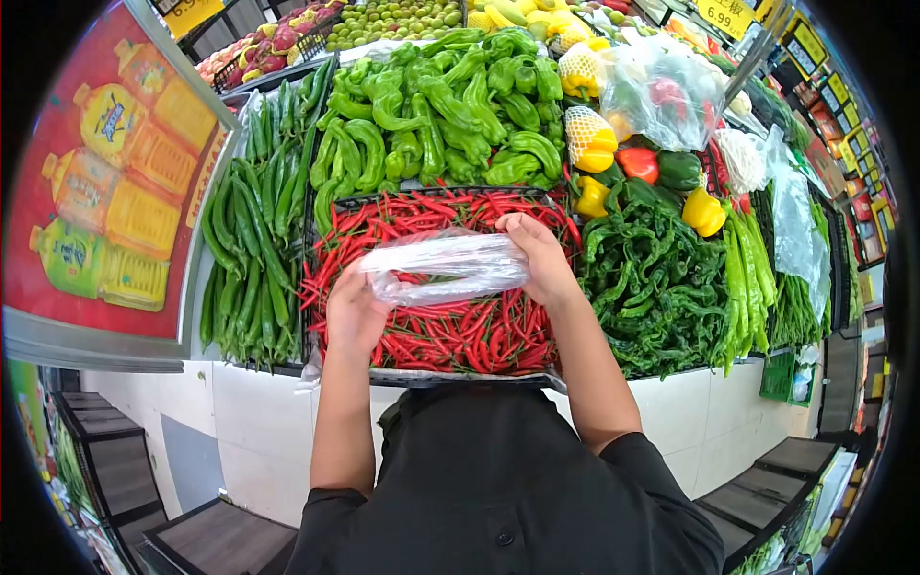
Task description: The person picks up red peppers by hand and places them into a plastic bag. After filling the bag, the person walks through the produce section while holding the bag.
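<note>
1 clear, glossy, crinkled plastic produce bag stretches sideways above 1 black crate of red chilies too many to count; left hand pinches 1 end, right hand the other.

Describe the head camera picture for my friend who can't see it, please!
A person's left hand and right hand hold a crumpled, clear plastic bag between them above thin red chilies. Larger green peppers lie beyond, with long slender green peppers on the left and dark wrinkled peppers on the right.
</note>
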`<action>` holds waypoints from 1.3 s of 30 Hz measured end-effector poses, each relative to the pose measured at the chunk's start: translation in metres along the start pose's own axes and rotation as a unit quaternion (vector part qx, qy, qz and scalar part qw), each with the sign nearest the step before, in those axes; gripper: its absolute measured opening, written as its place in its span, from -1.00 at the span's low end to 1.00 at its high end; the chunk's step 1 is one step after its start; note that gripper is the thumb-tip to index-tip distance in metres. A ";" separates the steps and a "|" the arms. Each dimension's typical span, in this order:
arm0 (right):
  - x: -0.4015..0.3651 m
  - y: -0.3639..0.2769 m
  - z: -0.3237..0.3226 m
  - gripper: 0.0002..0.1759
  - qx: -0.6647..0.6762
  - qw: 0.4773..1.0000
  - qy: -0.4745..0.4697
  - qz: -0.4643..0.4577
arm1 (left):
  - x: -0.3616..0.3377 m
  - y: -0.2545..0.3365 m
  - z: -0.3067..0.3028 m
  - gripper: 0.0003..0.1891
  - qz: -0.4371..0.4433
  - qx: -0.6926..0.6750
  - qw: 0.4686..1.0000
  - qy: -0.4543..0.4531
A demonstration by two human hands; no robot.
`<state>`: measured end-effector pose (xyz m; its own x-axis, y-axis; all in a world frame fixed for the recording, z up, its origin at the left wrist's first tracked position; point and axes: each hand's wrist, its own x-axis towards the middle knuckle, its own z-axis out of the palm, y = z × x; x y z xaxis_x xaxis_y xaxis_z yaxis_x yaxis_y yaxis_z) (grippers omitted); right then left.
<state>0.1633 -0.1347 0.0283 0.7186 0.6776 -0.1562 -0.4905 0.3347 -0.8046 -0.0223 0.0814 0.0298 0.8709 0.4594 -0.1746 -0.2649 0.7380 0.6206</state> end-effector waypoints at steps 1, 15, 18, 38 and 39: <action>0.002 -0.003 -0.003 -0.77 -0.025 0.999 0.007 0.024 | 0.002 -0.002 0.000 -0.70 -0.024 -0.014 1.000 0.004; -0.017 -0.009 0.028 -0.79 -0.448 0.889 -0.088 -0.034 | 0.035 0.019 0.041 -0.86 -0.013 0.193 0.981 0.015; 0.003 -0.010 0.014 -0.70 -0.046 0.996 -0.077 0.028 | 0.064 0.034 0.030 -0.90 0.068 0.396 0.914 -0.053; -0.031 -0.024 0.059 -0.20 -0.552 0.786 0.103 -0.261 | 0.115 0.028 0.115 -0.68 0.091 0.744 0.631 -0.200; -0.030 -0.013 0.054 -0.33 -0.547 0.779 0.122 -0.281 | 0.116 0.024 0.115 -0.63 0.076 0.685 0.695 -0.205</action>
<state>0.1220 -0.1239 0.0741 0.8055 0.4364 0.4009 0.5540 -0.3143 -0.7709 0.1197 0.0952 0.1125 0.9950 0.0946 0.0314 0.0314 -0.5965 0.8020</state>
